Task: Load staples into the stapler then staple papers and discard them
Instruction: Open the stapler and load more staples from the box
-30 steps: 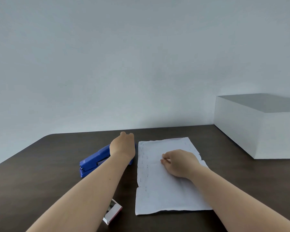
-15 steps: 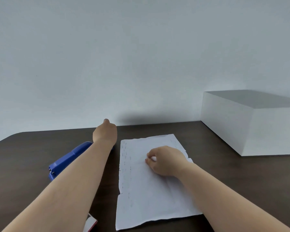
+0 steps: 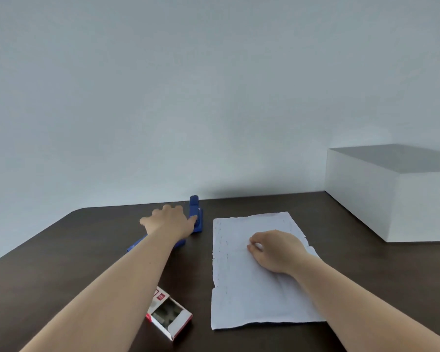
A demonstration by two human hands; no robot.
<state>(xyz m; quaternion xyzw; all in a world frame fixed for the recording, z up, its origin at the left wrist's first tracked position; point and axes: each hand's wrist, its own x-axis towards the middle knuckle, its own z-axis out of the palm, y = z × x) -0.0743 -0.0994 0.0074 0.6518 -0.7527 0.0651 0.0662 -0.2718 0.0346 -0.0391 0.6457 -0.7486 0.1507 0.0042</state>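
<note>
Two bare hands at work on a dark table (image 3: pixel 61 250), one on a blue stapler (image 3: pixel 195 214), the other on a sheet of paper (image 3: pixel 241 288).

The left hand (image 3: pixel 169 221) reaches across the table with fingers spread apart, its thumb side touching the stapler, whose top arm stands swung upright near the wall while its base lies flat, partly hidden under the forearm. The right hand (image 3: pixel 277 250) rests on the paper with fingers curled together, thumb against fingertips, pressing the creased sheet flat; whether it pinches anything cannot be told. A small red-and-white staple box (image 3: pixel 170 313) lies open just beside the left forearm, near the sheet's lower left corner. A white box (image 3: pixel 391 199) sits well apart at the right edge, against the wall.
</note>
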